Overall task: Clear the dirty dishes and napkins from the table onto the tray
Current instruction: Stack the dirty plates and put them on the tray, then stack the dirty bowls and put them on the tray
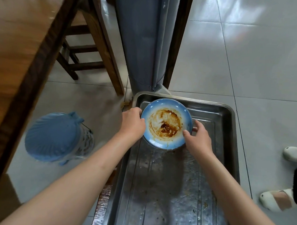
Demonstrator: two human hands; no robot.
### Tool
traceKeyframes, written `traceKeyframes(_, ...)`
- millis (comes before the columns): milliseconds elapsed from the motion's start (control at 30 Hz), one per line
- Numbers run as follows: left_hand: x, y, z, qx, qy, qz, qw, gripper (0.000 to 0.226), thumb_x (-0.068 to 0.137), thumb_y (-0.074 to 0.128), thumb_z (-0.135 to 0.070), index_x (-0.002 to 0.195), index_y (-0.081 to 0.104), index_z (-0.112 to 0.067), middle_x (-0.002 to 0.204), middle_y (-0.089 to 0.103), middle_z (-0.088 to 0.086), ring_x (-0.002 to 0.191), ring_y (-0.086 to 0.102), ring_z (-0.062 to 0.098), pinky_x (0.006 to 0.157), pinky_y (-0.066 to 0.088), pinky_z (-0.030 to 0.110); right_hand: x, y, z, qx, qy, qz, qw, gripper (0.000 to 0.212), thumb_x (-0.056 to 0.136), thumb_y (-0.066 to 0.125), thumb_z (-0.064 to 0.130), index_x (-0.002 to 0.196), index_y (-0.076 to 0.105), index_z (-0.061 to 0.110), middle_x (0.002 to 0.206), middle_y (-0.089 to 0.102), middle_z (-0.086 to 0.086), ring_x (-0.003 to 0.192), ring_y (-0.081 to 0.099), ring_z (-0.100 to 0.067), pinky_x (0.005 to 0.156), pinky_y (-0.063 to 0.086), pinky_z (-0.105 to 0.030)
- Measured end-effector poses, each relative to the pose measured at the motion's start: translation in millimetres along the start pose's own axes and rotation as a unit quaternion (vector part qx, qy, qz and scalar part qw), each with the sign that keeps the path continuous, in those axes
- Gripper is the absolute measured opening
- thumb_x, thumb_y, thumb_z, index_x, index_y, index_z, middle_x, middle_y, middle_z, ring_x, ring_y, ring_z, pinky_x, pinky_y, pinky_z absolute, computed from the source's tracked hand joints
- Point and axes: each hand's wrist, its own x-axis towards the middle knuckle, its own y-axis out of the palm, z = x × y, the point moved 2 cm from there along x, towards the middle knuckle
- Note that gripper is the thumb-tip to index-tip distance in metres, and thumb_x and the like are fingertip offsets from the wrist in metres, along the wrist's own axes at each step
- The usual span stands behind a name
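Bare forearms reaching over a steel tray (217, 171), gripping a dirty plate (166, 123) at its far end.
Left hand (132, 123) curled round the blue plate's left rim, right hand (198, 137) pinching its right rim, thumb on top. Brown sauce smeared across the plate's middle. Wooden table (12, 48) at left; blue-lined bin (55, 137) beside the tray's left edge.

The near end of the tray (232, 119) is cut off by the bottom edge. Part of it is hidden under the plate (166, 123). The fingertips under the plate cannot be seen.
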Motion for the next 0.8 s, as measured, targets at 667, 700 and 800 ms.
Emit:
traceKeyframes(667,-197.7,-301.6,-21.0,-0.035,0.146,-0.116,0.982,0.028,0.090,0.061,-0.017,0.116,0.062,-0.024,0.078,0.054,-0.024,0.074,0.055,-0.013,0.064,0.036,-0.005,-247.0,-41.5,226.5,-0.056,-0.295,0.100,0.949,0.033,0.088,0.061,0.017,0.121,0.058,0.022,0.098,0.062,0.012,0.086,0.058,-0.002,0.068,0.039,-0.005)
traceKeyframes(700,-205.3,-320.7,-9.7,-0.032,0.138,-0.122,0.982,0.027,0.089,0.061,-0.017,0.114,0.063,-0.025,0.078,0.056,-0.024,0.074,0.055,-0.012,0.063,0.035,-0.006,-261.3,-36.4,239.3,-0.059,-0.302,0.107,0.945,0.033,0.089,0.060,0.018,0.121,0.058,0.023,0.098,0.062,0.013,0.085,0.058,-0.001,0.066,0.037,-0.002)
traceKeyframes(800,-221.4,-369.9,28.8,-0.031,0.102,-0.141,0.984,0.025,0.088,0.061,-0.016,0.111,0.065,-0.025,0.082,0.062,-0.015,0.070,0.056,-0.006,0.063,0.037,-0.001,-298.7,-15.7,272.1,-0.065,-0.316,0.125,0.938,0.031,0.089,0.060,0.020,0.120,0.057,0.024,0.099,0.062,0.013,0.088,0.058,-0.004,0.068,0.036,-0.005)
